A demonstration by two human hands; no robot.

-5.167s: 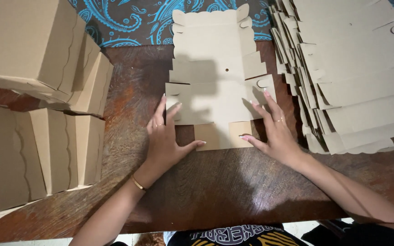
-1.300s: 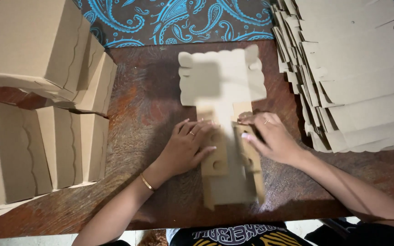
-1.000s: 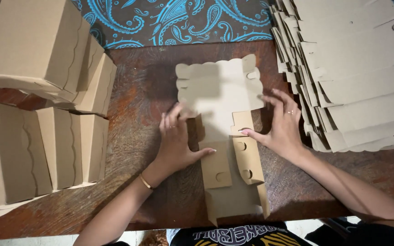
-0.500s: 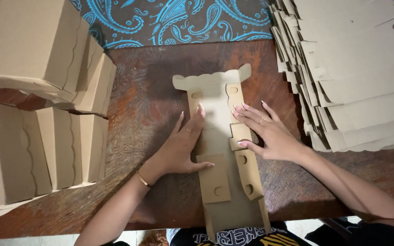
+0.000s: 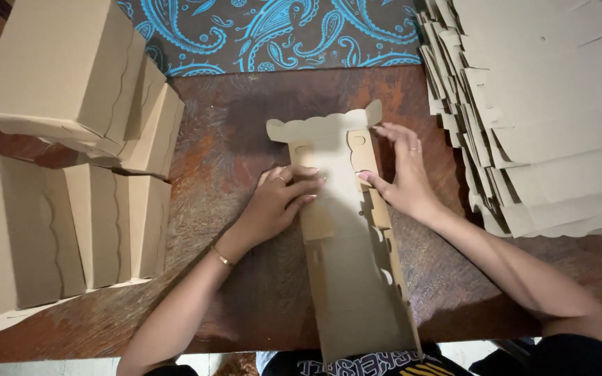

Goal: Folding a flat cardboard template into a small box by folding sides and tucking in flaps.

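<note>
A flat brown cardboard box blank (image 5: 346, 278) lies lengthwise on the dark wooden table (image 5: 245, 125), its scalloped flap at the far end and its near end reaching my body. Both long side panels are folded inward. My left hand (image 5: 280, 202) presses flat on the left folded panel. My right hand (image 5: 402, 174), with a ring on one finger, presses on the right folded panel near the scalloped end. Neither hand grips anything; fingers lie spread on the cardboard.
Several assembled brown boxes (image 5: 64, 76) are stacked at the left, with more (image 5: 57, 237) standing below them. A fanned pile of flat box blanks (image 5: 545, 111) fills the right side. A blue paisley cloth (image 5: 273, 31) lies at the table's far edge.
The blank was spread wide with both hands flat on it. Its sides have since been folded inward and it has slid toward me; my hands now press the folded panels down.
</note>
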